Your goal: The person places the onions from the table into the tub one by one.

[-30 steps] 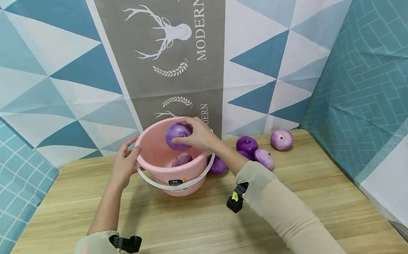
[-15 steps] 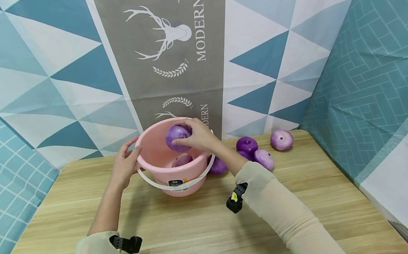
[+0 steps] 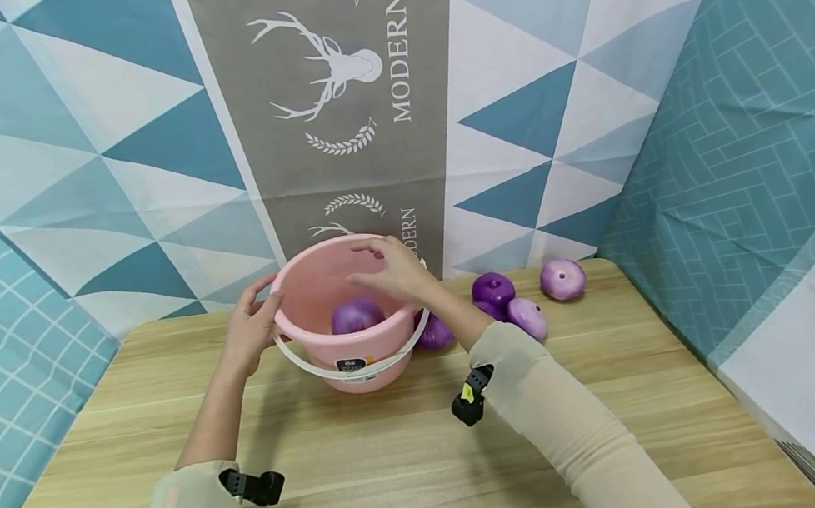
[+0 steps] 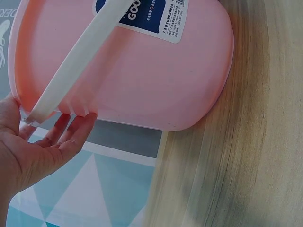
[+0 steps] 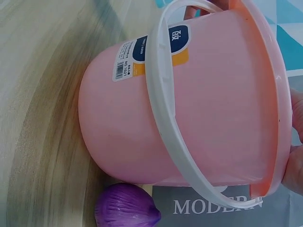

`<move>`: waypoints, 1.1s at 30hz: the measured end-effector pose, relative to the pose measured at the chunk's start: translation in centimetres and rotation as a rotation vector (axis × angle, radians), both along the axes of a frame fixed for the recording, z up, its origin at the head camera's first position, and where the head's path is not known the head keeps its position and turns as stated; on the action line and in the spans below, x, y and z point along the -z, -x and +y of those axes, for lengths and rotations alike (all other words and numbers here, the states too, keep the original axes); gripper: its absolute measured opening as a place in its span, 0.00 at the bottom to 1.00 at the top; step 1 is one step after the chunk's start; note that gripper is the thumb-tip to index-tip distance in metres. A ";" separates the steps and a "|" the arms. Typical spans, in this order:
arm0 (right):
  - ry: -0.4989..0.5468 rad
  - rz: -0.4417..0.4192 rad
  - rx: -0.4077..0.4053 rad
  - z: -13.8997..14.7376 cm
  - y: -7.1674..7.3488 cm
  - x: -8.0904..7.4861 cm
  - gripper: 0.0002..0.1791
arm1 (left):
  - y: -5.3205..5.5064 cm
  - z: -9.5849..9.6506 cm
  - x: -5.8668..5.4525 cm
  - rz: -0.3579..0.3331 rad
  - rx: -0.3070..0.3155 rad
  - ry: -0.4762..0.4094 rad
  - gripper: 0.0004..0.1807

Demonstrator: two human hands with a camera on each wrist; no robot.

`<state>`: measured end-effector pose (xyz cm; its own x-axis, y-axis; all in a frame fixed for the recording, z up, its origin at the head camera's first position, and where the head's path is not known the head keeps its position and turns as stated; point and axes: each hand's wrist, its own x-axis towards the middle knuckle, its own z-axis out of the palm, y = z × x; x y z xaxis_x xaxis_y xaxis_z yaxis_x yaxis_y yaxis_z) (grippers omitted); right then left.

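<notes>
A pink bucket with a white handle stands on the table. My left hand holds its left side, thumb at the rim and fingertips against the outer wall in the left wrist view, where the hand shows below the handle's end. Inside the bucket a purple onion, slightly blurred, lies low. Over the right part of the opening is my right hand, thumb and fingers spread with nothing between them. Only bits of its fingers show beyond the rim in the right wrist view.
A dark purple onion sits against the bucket's right side. Farther right are another dark onion, a pale purple onion and a pale pink onion near the back edge. A patterned cloth wall rises behind the wooden table.
The purple onion has left my right hand's fingers and dropped into the bucket, covering the paler onion seen there before. My left hand has stayed on the bucket.
</notes>
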<state>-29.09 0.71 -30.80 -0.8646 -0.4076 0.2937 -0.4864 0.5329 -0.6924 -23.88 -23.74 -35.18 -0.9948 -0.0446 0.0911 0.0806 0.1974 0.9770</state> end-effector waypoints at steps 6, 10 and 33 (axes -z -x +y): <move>0.073 -0.046 0.012 0.1 0.0 -0.2 0.26 | -0.1 0.1 -0.1 -0.004 -0.008 0.006 0.31; 0.118 -0.046 0.024 0.4 -0.1 -0.4 0.24 | -0.1 0.1 -0.2 -0.010 -0.004 0.011 0.32; 0.243 -0.029 0.041 4.1 -0.4 -2.6 0.24 | 0.0 -0.1 -0.1 -0.011 -0.003 0.003 0.32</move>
<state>-28.73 4.81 -28.21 -0.8885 -0.2927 0.3534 -0.4457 0.3676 -0.8162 -23.87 -23.80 -35.06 -0.9956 -0.0476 0.0805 0.0694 0.2001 0.9773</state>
